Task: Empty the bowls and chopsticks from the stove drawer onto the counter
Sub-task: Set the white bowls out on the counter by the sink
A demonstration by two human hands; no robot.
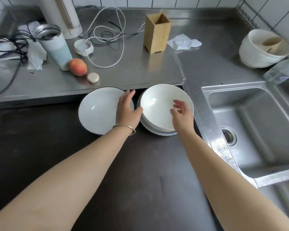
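Two stacks of white bowls sit low below the steel counter's front edge. The left bowl (97,110) has a dark rim. The right stack of bowls (157,104) holds several nested bowls. My left hand (127,110), with a bracelet at the wrist, hovers between the two, fingers over the left bowl's right rim and thumb at the right stack's left rim. Over the right side of the right stack, my right hand (180,112) is open with fingers loosely spread and holds nothing. No chopsticks are visible. A bamboo holder (157,32) stands on the counter (132,67).
On the counter lie a thermos (54,47), a peach (78,66), a small round stone-like disc (93,77), cables, tissues and a lid (83,47). A sink (257,127) is at the right, with stacked white bowls (262,49) and a plastic bottle (282,70) behind it.
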